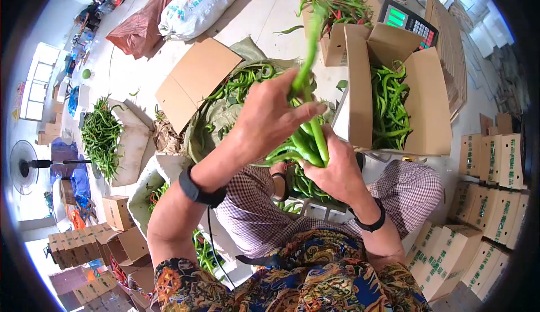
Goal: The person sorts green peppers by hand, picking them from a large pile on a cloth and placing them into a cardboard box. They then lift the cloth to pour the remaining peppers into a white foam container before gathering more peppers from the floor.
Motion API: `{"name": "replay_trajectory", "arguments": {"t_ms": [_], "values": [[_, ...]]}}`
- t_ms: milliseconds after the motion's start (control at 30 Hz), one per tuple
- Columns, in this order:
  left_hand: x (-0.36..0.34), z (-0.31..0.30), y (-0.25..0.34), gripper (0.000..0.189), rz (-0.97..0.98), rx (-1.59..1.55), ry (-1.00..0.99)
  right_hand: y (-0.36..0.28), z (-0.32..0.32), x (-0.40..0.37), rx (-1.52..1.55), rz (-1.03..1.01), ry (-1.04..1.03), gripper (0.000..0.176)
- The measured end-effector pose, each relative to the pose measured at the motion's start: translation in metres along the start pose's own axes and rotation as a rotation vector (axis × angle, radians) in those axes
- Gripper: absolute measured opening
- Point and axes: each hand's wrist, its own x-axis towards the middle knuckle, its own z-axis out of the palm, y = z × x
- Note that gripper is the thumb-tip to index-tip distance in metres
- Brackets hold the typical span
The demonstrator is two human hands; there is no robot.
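My left hand [264, 112] is closed around a long green chili pepper [311, 53], which points up and is smeared by motion. Just below it, my right hand [340, 171] grips a bunch of green chili peppers [304, 146], their tips pointing left. The two hands nearly meet above my lap. Behind the left hand stands a sack [197, 137] with its mouth spread, holding green peppers and leaves. To the right of the hands is an open cardboard box [430, 95] partly filled with green peppers. More green peppers [306, 185] lie below the right hand.
A digital scale [396, 16] with green figures sits beyond the box. A white foam box [140, 194] is by my left arm. Green peppers [101, 135] are heaped farther left, near a fan [25, 165]. Cardboard cartons [489, 211] are stacked right; full sacks [197, 8] lie ahead.
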Motion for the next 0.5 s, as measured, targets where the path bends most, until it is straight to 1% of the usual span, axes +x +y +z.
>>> {"name": "replay_trajectory", "arguments": {"t_ms": [33, 67, 100, 133, 167, 200, 233, 267, 333, 367, 400, 433, 467, 500], "values": [[0.001, 0.008, -0.001, 0.031, -0.039, -0.078, -0.036, -0.001, -0.004, -0.005, -0.093, -0.044, -0.021, 0.044], [-0.001, 0.011, -0.003, 0.031, -0.043, -0.081, -0.043, -0.001, -0.008, -0.011, -0.188, -0.084, -0.042, 0.045], [-0.001, 0.008, 0.007, 0.026, -0.111, -0.204, -0.04, -0.002, -0.013, -0.014, -0.182, -0.038, -0.063, 0.047], [-0.001, 0.005, 0.013, 0.022, -0.179, -0.325, -0.035, 0.001, -0.018, -0.018, -0.088, -0.006, -0.081, 0.047], [0.0, -0.004, 0.011, 0.016, -0.185, -0.427, 0.095, 0.01, -0.028, -0.021, 0.008, 0.092, -0.154, 0.046], [0.0, -0.014, 0.009, 0.015, -0.125, -0.516, 0.288, 0.019, -0.038, -0.024, 0.105, 0.191, -0.223, 0.045], [0.002, -0.023, 0.014, 0.017, -0.098, -0.505, 0.495, 0.017, -0.046, -0.027, 0.455, 0.289, -0.266, 0.044], [-0.006, -0.045, -0.002, 0.02, -0.044, -0.465, 0.472, 0.016, -0.051, -0.031, 0.642, 0.357, -0.184, 0.043], [-0.033, -0.046, 0.022, 0.026, -0.184, -0.429, 0.517, 0.032, -0.062, -0.032, 0.958, 0.435, -0.072, 0.041], [-0.047, -0.037, 0.017, 0.029, -0.202, -0.402, 0.427, 0.043, -0.065, -0.03, 1.122, 0.409, -0.024, 0.038], [-0.063, -0.027, 0.009, 0.033, -0.218, -0.373, 0.344, 0.045, -0.069, -0.029, 1.158, 0.383, 0.04, 0.032], [-0.078, -0.018, 0.011, 0.036, -0.302, -0.345, 0.188, 0.045, -0.074, -0.028, 1.18, 0.366, 0.055, 0.031], [-0.092, -0.002, 0.005, 0.037, -0.271, -0.308, 0.186, 0.045, -0.077, -0.027, 1.204, 0.349, 0.067, 0.03], [-0.104, 0.009, 0.007, 0.036, -0.312, -0.329, 0.232, 0.045, -0.078, -0.026, 1.203, 0.354, 0.061, 0.03]]}}
